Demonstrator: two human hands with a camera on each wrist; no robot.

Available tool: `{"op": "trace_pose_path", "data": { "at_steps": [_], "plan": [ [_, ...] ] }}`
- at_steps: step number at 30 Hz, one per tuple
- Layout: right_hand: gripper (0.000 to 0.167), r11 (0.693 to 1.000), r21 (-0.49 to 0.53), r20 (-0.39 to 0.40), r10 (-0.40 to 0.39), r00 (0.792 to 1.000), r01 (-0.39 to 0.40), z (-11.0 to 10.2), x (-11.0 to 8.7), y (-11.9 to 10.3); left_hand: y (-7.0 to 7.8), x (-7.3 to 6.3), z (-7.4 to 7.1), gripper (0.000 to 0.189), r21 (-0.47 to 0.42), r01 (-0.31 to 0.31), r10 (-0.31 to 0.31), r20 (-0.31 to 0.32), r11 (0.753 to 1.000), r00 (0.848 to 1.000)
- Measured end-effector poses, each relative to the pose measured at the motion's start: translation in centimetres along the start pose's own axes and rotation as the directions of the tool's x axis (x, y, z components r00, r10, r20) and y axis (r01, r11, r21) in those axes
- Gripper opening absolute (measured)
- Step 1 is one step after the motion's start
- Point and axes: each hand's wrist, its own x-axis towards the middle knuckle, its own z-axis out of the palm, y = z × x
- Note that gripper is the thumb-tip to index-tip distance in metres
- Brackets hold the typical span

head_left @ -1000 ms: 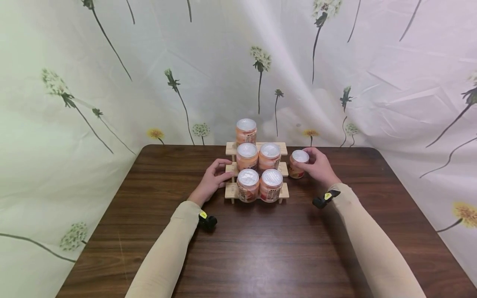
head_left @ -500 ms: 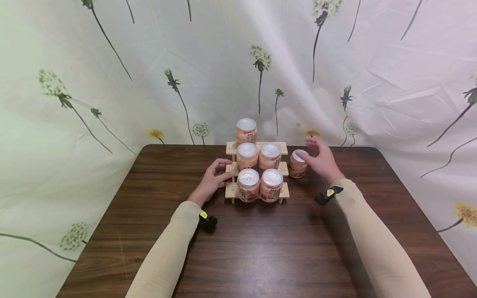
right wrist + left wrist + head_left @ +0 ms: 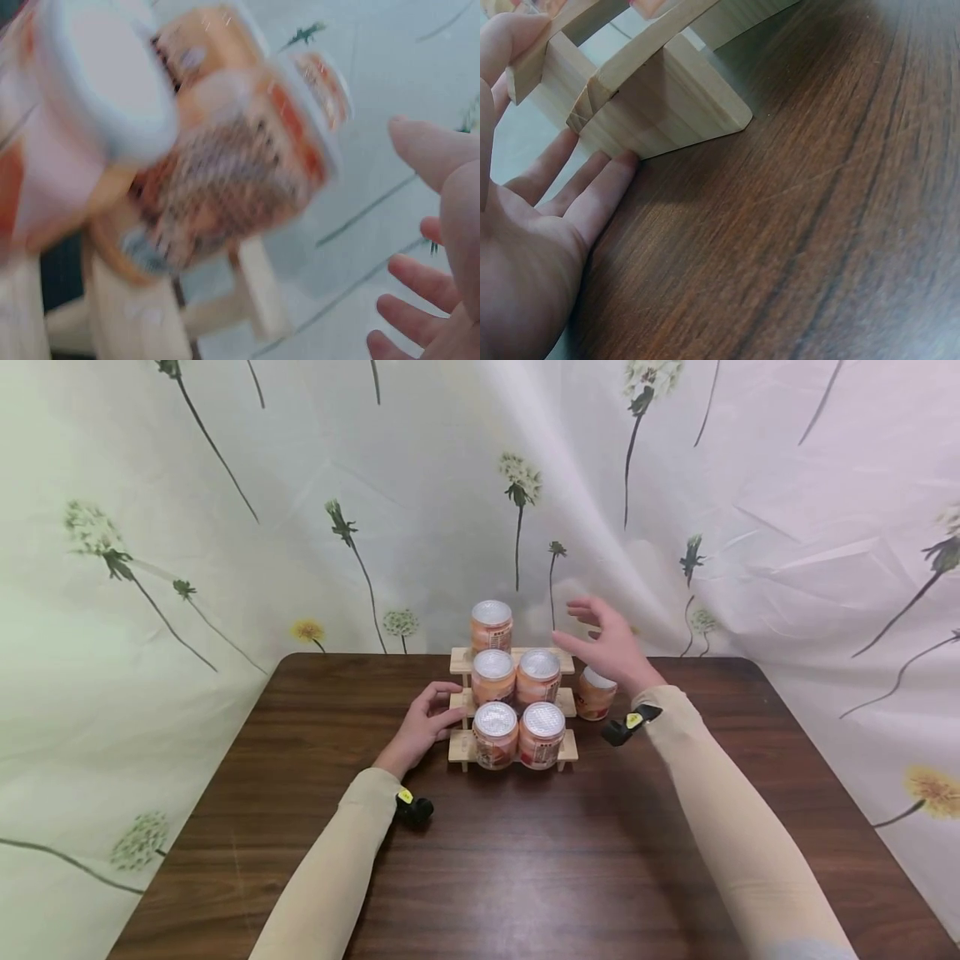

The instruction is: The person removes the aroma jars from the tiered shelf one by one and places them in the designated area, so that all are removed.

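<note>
A three-tier wooden rack (image 3: 462,747) stands at the back of the table, bearing several orange-labelled jars with silvery lids. One jar (image 3: 491,628) is on its top tier; two stand on each lower tier, such as the front-right jar (image 3: 542,739). My left hand (image 3: 420,727) rests at the rack's left end. In the left wrist view its extended fingers (image 3: 604,191) touch the wooden side panel (image 3: 660,105). My right hand (image 3: 607,643) is raised beside the top tier, fingers spread and holding nothing. Behind its wrist, another jar (image 3: 596,697) stands on the table, partly covered.
The dark wood-grain table (image 3: 487,877) reaches back to a pale curtain (image 3: 420,485) printed with dandelions. A black wrist camera (image 3: 632,724) is strapped to the right wrist, close to the jar on the table.
My right hand has let go of the jar standing right of the rack, then risen and moved left toward the top tier. My left hand has kept its place.
</note>
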Motion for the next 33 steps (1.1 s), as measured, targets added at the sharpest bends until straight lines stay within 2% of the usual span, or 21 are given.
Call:
{"op": "trace_pose_path", "data": {
  "at_steps": [8,21,25,27,33],
  "plan": [
    [0.077,0.997,-0.067,0.153,-0.012,0.988,0.023,1.9,2.1,-3.3,0.1,0.1,-0.2,0.042,-0.015,-0.003,0.003,0.004,1.000,1.000],
    [0.089,0.991,-0.124,0.266,0.074,0.961,-0.042,4.5,4.1,-5.4,-0.1,0.1,-0.2,0.043,-0.025,-0.008,0.008,0.003,1.000,1.000],
    [0.089,0.988,-0.151,0.283,0.072,0.956,-0.030,5.3,4.6,-5.9,0.0,0.0,-0.2,0.043,-0.029,-0.010,0.010,0.001,1.000,1.000],
    [0.086,0.989,-0.145,0.288,0.054,0.956,-0.012,5.7,4.8,-6.1,0.0,-0.1,-0.2,0.044,-0.029,-0.010,0.010,0.001,1.000,1.000],
    [0.064,0.991,-0.122,0.291,-0.015,0.957,0.052,6.5,5.2,-6.2,-0.2,-0.1,-0.1,0.044,-0.028,-0.013,0.014,0.004,1.000,1.000]
  ]
}}
